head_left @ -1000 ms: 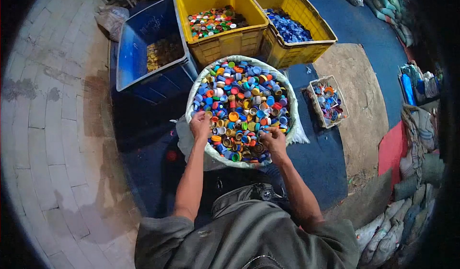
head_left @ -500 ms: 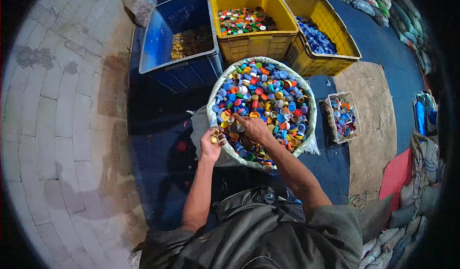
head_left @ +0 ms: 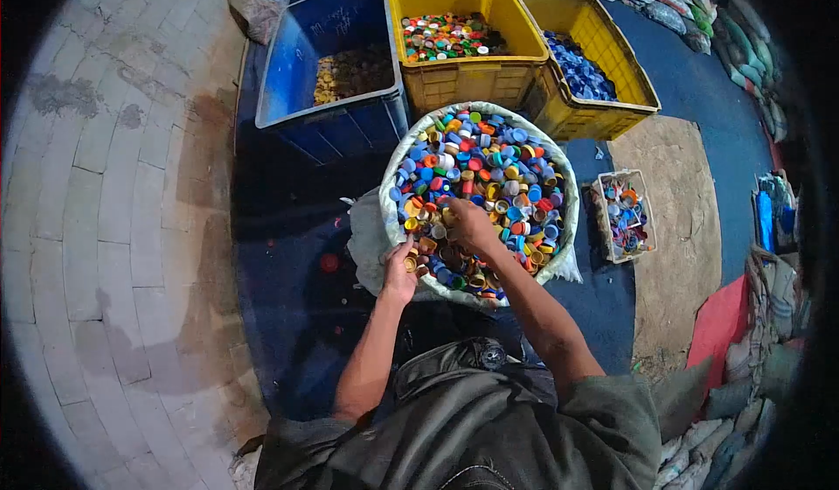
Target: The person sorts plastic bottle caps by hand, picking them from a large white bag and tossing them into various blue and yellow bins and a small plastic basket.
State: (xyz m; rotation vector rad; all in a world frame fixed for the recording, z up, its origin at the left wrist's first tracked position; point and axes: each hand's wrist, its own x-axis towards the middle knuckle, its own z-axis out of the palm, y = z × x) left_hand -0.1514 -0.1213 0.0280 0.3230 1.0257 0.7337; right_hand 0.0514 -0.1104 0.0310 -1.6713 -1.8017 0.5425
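A round sack-lined tub (head_left: 566,171) heaped with mixed plastic bottle caps (head_left: 511,171) stands right in front of me. At its near left rim, my left hand (head_left: 399,279) is closed around a few yellow-gold bottle caps (head_left: 411,264). My right hand (head_left: 473,228) reaches into the left-centre of the heap. Its fingers are curled down among the caps, and their tips are partly hidden, so what they pinch does not show.
Behind the tub stand a blue crate (head_left: 328,121) with yellowish caps, a yellow crate (head_left: 468,75) with multicoloured caps, and another yellow crate (head_left: 603,119) with blue caps. A small white basket (head_left: 621,254) of mixed bits sits to the right on brown board (head_left: 677,228). Filled sacks (head_left: 747,44) line the far right.
My left hand has moved right and slightly down, closer over the tub's rim with its caps. My right hand has shifted a little right, its pointing fingers now curled into the heap.
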